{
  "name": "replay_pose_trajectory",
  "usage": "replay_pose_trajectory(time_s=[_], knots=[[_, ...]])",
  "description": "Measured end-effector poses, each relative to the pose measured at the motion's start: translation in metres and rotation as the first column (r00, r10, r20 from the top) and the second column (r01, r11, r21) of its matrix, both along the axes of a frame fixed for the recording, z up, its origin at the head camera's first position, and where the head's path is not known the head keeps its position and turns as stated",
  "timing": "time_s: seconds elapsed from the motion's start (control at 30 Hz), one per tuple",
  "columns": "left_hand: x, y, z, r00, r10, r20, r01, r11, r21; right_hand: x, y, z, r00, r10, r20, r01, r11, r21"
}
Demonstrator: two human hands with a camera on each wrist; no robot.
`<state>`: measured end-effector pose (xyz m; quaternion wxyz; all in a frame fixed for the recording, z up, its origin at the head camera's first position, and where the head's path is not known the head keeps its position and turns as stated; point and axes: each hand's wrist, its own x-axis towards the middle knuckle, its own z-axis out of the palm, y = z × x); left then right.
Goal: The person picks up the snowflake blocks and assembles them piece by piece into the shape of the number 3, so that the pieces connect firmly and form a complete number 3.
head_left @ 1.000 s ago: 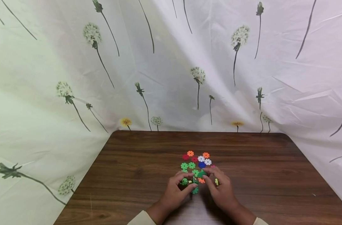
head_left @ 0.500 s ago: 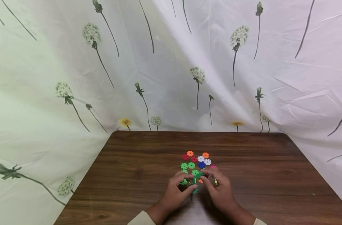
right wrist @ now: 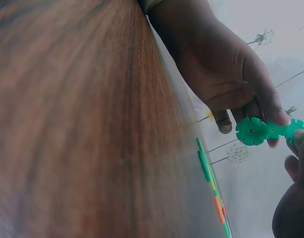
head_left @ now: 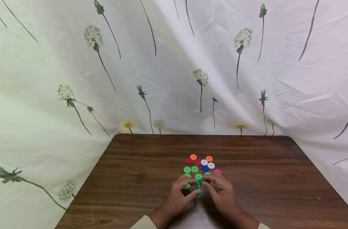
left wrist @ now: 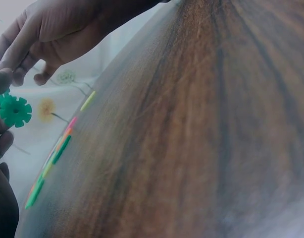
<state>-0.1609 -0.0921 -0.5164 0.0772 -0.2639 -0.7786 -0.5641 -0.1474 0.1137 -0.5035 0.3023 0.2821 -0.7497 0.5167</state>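
My left hand (head_left: 178, 195) pinches green interlocking discs (head_left: 199, 182) between thumb and fingers, just above the dark wood table. From the other side, my right hand (head_left: 225, 195) pinches the same green group with thumb and index finger. In the right wrist view, one green notched disc (right wrist: 251, 131) faces the camera, with more green pieces in line between the two hands. The left wrist view shows a flat green disc (left wrist: 15, 111) with slots round its rim and a small centre hole. Fingers hide part of the group.
Beyond the hands lie several loose discs: orange (head_left: 193, 157), red (head_left: 197, 162), white (head_left: 211, 165), blue (head_left: 205, 169), pink (head_left: 217, 171) and light green (head_left: 186, 169). A flower-printed cloth (head_left: 174, 79) hangs behind the wooden table (head_left: 128, 178).
My right hand has brought its green disc left and slightly down, from apart to up against the green piece in my left hand. The left hand has barely moved.
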Motion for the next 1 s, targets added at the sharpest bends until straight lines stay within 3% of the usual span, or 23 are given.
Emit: replay_pose_trajectory(time_s=[0.37,0.63,0.87,1.0], knots=[[-0.0011,0.001,-0.0018,0.995,-0.009,-0.096,0.009,1.0,0.002,-0.0027,0.0005,-0.0033,0.999,0.051,-0.016,-0.05,0.998,0.027],[-0.0004,-0.0004,-0.0001,0.998,-0.041,-0.051,0.04,0.999,-0.008,-0.0013,0.0003,-0.0015,0.999,0.043,-0.003,-0.042,0.998,0.043],[-0.0001,-0.0016,0.0014,0.995,-0.061,-0.085,0.06,0.998,-0.015,-0.0015,-0.0006,-0.0005,0.996,0.079,-0.043,-0.078,0.996,0.042],[0.0001,-0.0028,0.0008,0.994,-0.075,-0.085,0.074,0.997,-0.01,-0.0002,-0.0002,0.0002,0.996,0.083,-0.02,-0.081,0.995,0.059]])
